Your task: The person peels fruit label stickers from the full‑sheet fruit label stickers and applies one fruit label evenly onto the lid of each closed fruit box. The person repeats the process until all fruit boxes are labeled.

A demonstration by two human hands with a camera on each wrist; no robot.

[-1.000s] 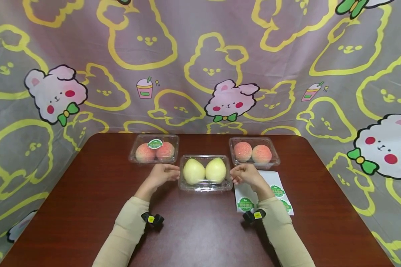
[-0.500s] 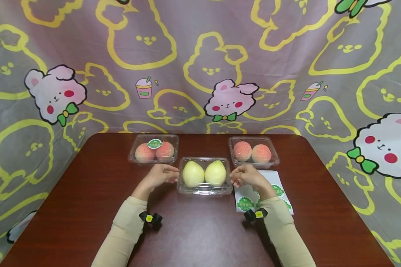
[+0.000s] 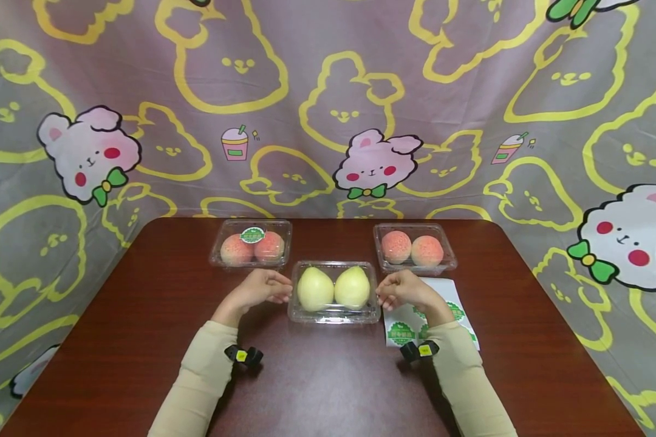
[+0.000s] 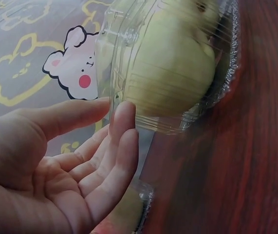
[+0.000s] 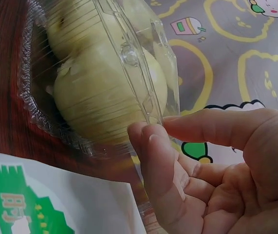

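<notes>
A clear plastic clamshell box (image 3: 334, 317) with two pale yellow, pear-shaped fruits (image 3: 315, 289) inside is at the middle of the table. At its left end, my left hand (image 3: 259, 288) pinches the rim between thumb and fingertips. The right end's rim is pinched the same way by my right hand (image 3: 410, 293). In the left wrist view, the thumb lies along the seam of the box (image 4: 177, 127) and the fingertips meet it from below. The right wrist view shows the other thumb and fingers at the seam, near one rounded fruit (image 5: 95, 97).
Behind on the left is a clear box (image 3: 224, 227) of two pink peaches bearing a round green sticker (image 3: 252, 235). Another box (image 3: 448, 262) with two peaches stands back right, without a visible sticker. A white sheet of green stickers (image 3: 452, 292) lies partly under my right forearm.
The box of yellow fruits has moved a little toward me, and both hands have stayed at its ends. The peach boxes and sticker sheet have stayed put.
</notes>
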